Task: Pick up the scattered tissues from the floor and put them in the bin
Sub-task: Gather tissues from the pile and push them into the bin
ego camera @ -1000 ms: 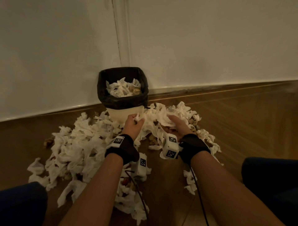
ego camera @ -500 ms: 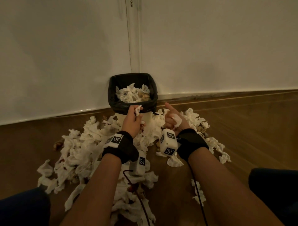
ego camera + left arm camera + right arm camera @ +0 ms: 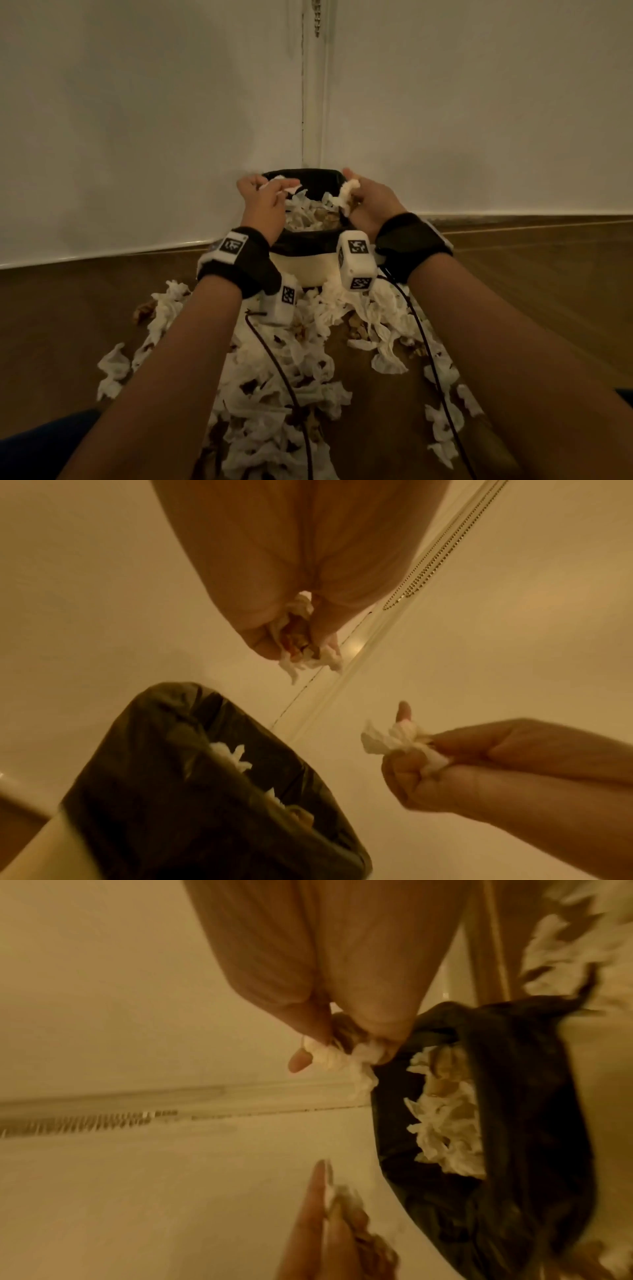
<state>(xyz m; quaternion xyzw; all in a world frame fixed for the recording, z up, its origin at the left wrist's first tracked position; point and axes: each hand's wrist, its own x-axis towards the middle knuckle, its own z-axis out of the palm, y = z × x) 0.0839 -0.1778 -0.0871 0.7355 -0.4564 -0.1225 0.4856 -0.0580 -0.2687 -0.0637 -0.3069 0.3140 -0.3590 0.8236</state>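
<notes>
Floor tissues (image 3: 291,383): crumpled white heap spread in front of the bin, still plentiful.
Handling: feather-light, soft, likely tearing if tugged; best pinched by a bunched fold, several at once.
Left hand (image 3: 263,202): fingers curled round 1 stained wad (image 3: 301,639), over the bin's left rim.
Right hand (image 3: 371,202): clutching 1 white wad (image 3: 349,195), over the right rim.
Bin (image 3: 305,263): black-lined, against the wall, already fairly full.
</notes>
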